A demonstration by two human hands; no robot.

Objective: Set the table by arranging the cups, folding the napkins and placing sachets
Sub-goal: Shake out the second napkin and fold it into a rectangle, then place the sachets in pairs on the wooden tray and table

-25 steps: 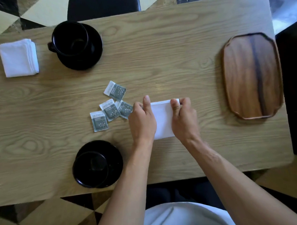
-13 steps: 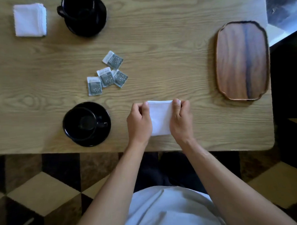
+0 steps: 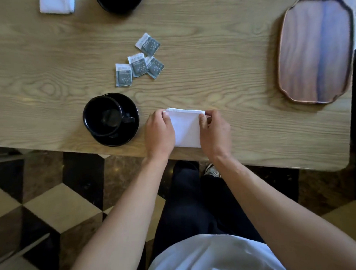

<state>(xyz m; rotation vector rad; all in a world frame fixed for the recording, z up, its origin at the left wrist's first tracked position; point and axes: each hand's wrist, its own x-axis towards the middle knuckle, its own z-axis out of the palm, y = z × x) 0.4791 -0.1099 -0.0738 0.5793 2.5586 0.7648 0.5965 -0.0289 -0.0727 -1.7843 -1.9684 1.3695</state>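
Note:
A folded white napkin (image 3: 186,128) lies near the table's front edge. My left hand (image 3: 159,131) grips its left side and my right hand (image 3: 214,131) grips its right side, thumbs on top. Left of it a black cup (image 3: 103,115) stands on a black saucer (image 3: 130,134), handle pointing right. Several grey-and-white sachets (image 3: 139,64) lie loose beyond them, mid-table. A second folded napkin (image 3: 56,5) and another black cup on a saucer (image 3: 119,3) sit at the far edge, cut off by the frame.
The wooden table (image 3: 231,62) has a dark oval wooden tray (image 3: 315,49) at its right end. Below the front edge are a checkered floor (image 3: 54,199), my dark trousers and a shoe.
Both hands have drawn the napkin toward the front edge, away from the sachets, to a spot right of the near cup. The camera has tilted down, pushing the far cup and napkin to the top edge.

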